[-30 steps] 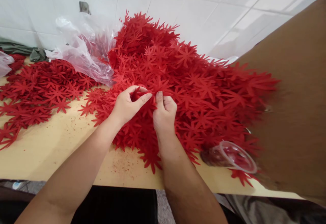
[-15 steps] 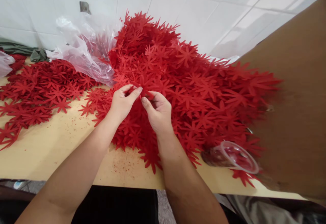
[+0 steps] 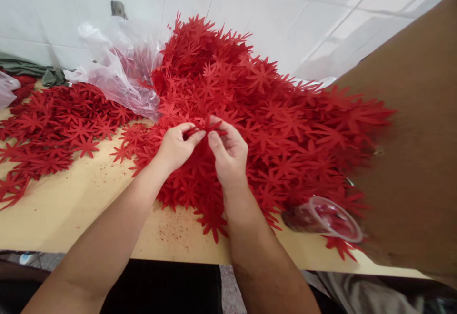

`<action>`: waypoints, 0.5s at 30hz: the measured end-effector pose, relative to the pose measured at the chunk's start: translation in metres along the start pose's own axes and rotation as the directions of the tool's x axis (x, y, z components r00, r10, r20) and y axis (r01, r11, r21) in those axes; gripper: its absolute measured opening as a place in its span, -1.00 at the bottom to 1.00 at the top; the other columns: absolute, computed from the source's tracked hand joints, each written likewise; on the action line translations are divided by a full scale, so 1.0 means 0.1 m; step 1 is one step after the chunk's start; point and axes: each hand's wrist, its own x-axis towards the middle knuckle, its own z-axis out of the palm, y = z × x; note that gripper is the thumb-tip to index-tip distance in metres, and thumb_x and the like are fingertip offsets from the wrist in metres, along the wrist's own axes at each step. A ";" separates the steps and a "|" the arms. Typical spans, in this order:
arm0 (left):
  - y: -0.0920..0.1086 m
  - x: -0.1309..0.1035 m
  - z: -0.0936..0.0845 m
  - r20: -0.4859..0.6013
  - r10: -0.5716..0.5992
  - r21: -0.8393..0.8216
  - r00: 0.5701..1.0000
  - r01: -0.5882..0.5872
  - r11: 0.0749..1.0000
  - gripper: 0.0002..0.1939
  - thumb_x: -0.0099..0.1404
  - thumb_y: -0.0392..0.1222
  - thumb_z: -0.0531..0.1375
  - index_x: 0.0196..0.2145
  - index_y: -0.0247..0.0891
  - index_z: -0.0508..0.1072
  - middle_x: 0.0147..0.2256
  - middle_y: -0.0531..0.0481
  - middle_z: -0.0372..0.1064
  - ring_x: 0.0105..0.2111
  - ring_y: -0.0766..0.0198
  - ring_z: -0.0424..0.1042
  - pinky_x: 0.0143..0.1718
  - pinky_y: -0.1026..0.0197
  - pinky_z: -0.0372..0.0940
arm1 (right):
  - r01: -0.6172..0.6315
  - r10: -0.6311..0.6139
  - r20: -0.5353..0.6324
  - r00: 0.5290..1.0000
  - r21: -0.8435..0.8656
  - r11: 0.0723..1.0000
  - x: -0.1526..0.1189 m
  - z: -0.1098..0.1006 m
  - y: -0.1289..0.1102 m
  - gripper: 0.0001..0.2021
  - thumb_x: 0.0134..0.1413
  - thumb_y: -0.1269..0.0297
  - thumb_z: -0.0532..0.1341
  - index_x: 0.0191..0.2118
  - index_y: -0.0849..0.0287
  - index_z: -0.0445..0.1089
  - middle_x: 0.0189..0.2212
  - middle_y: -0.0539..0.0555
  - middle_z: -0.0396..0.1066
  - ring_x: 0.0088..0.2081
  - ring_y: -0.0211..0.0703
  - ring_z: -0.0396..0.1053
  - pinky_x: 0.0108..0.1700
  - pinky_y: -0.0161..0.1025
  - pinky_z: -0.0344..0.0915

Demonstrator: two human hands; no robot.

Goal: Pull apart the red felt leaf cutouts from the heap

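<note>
At dial centre, over the heap (image 3: 271, 114), you pinched 1 red flower piece (image 3: 207, 125) with your left hand (image 3: 178, 145), apparently steadying it for your right hand (image 3: 229, 154), whose thumb and forefinger framed its petals, grip unconfirmed, while a clear cup (image 3: 307, 216) lay tipped at 4 o'clock.

Technician: Identify the part.
Instructor: One red flower-shaped cutout (image 3: 208, 124) with narrow petals.
Technician: Specify pose and position.
Instructor: Tilted, partly hidden; pinched in the left hand (image 3: 174, 145), over a heap of matching cutouts (image 3: 271, 128).
</note>
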 end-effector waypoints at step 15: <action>0.00 -0.03 0.01 0.038 0.044 0.007 0.998 -0.045 0.999 -0.79 0.05 -0.10 0.21 -0.43 -0.32 0.37 -0.44 0.06 0.34 -0.42 0.44 0.27 -0.29 0.32 0.18 | -0.133 0.135 -0.131 0.982 0.026 0.991 0.04 0.01 0.00 -0.55 -0.15 -0.10 0.20 -0.64 0.18 0.10 -0.69 -0.14 -0.01 -0.61 -0.46 -0.06 -0.57 -0.39 -0.02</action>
